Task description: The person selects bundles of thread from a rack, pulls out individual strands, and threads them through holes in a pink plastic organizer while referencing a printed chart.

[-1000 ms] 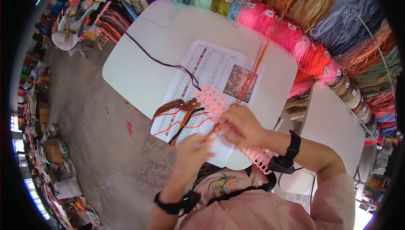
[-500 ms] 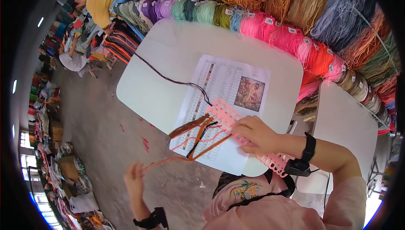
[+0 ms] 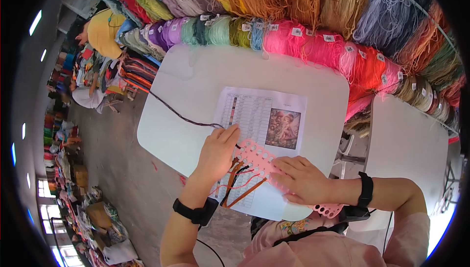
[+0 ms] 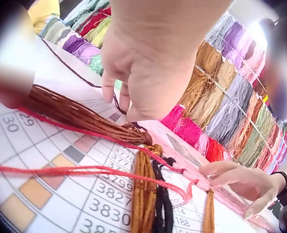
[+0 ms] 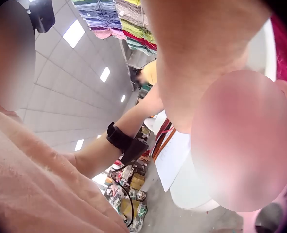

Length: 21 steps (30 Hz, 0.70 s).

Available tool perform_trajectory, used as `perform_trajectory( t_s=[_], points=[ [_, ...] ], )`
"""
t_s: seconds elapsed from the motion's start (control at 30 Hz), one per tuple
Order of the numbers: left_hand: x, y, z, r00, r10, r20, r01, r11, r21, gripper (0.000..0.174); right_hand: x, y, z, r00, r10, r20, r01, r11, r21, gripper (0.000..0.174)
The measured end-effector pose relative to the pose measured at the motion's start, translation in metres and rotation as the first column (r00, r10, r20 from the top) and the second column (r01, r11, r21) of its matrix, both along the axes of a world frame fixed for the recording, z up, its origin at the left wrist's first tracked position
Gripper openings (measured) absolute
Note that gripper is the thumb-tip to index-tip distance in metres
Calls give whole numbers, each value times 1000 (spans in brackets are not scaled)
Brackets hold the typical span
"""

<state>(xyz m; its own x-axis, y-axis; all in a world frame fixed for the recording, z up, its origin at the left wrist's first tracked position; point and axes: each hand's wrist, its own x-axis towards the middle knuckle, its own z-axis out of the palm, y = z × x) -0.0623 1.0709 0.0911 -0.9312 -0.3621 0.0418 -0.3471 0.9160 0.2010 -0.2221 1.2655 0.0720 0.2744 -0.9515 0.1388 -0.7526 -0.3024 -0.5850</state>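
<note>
A pink perforated card lies across a printed chart, with brown, black, red and orange threads looped through its holes. My right hand rests on the card with its fingers spread. At the card's upper left end is my left hand, fingers extended over the dark thread. In the left wrist view the left hand points down beside that thread, and whether it touches it is unclear. The left hand partly covers the brown bundle in the head view.
The white table has rounded corners, and a second white table stands at the right. Colourful yarn hanks line the back. People and fabric piles are at the far left; grey floor lies beside the table.
My left hand has come from the lower left, where it drew out an orange strand, to the card's upper end, letting that strand go. My right hand stays on the card, its fingers now more spread.
</note>
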Motion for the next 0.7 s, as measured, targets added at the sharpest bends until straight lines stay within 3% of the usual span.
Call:
perform_trajectory(
  t_s=[0.23, 0.33, 0.6, 0.7],
  points=[
    [13, -5, -8, 1000, -24, 4, 24, 999, 32, 45, 12, -1, 7, 996, -69, -61, 72, 997, 42, 57],
    [16, -9, -6, 992, -74, 100, 73, 997, 19, 46, 16, -4, 13, 988, -96, -121, 104, 993, 59, 58],
    [20, -20, -11, 984, -172, 42, 171, 985, 18, 48, 26, -5, 20, 967, -133, -218, 151, 986, 66, 59],
    [20, -20, -12, 981, -193, 24, 193, 981, 13, 48, 25, 1, 26, 969, -213, -121, 226, 969, 103, 57]
  ],
)
